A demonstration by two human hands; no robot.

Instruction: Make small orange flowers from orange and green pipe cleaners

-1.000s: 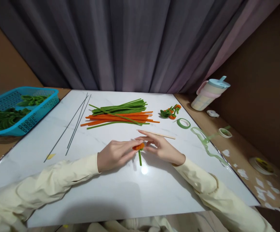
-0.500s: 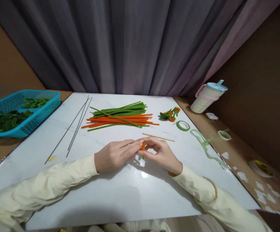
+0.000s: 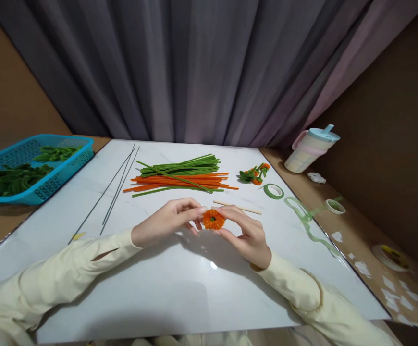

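An orange pipe-cleaner flower [image 3: 214, 219] with a green centre faces up towards me, above the white tabletop. My right hand [image 3: 247, 231] pinches its right side between thumb and forefinger. At its left edge, the fingertips of my left hand [image 3: 171, 219] close on the petals, with the other fingers curled below. Just behind my right hand lies a thin wooden stick [image 3: 238, 207]. Farther back are orange pipe cleaners [image 3: 180, 180] and green pipe cleaners [image 3: 180, 166] in bundles.
Small orange-and-green flowers [image 3: 255, 174] sit right of the bundles, near a green tape roll [image 3: 273, 191]. Dark wires [image 3: 113, 192] and a blue basket [image 3: 65, 179] of green pieces are at left. A tumbler [image 3: 308, 149] and paper scraps [image 3: 389, 293] lie right.
The orange flower has turned so its round front shows. My left hand has shifted slightly left, uncovering the flower that both hands largely hid before.
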